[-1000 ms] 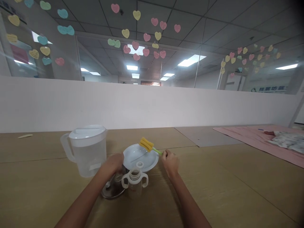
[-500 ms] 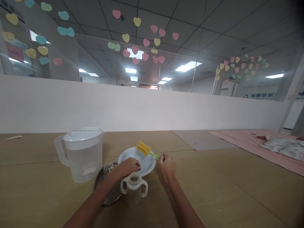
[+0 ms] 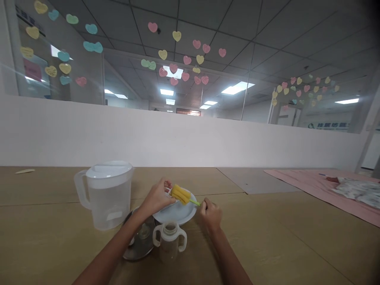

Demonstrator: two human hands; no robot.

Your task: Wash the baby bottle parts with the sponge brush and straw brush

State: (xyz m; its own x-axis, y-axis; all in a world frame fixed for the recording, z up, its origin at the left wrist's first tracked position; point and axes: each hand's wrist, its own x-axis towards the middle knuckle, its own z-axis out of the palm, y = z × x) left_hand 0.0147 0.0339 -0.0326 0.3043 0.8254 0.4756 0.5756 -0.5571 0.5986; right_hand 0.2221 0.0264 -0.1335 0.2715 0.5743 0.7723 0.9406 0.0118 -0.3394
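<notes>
My right hand point(image 3: 211, 213) is closed round the green handle of a sponge brush, whose yellow head point(image 3: 181, 194) hangs over a white bowl point(image 3: 178, 215). At the brush head's left side, my left hand point(image 3: 157, 196) pinches something small and whitish, mostly hidden by the fingers. Just below the bowl stands an open clear bottle point(image 3: 170, 241) with two white handles, upright and touched by neither hand. Partly behind my left forearm lies a round metal tray point(image 3: 138, 251) with a small clear piece point(image 3: 144, 231) on it.
A lidded translucent pitcher point(image 3: 109, 198) stands left of the tray. Far right, a pink cloth point(image 3: 297, 178) bears a patterned white cloth point(image 3: 358, 190). A low white wall point(image 3: 190, 138) runs along the table's back, below glass with heart-shaped notes.
My left hand has risen from low over the bowl to the brush head, with the small whitish thing in its fingers. The brush has dipped slightly. The whole view has shifted a little.
</notes>
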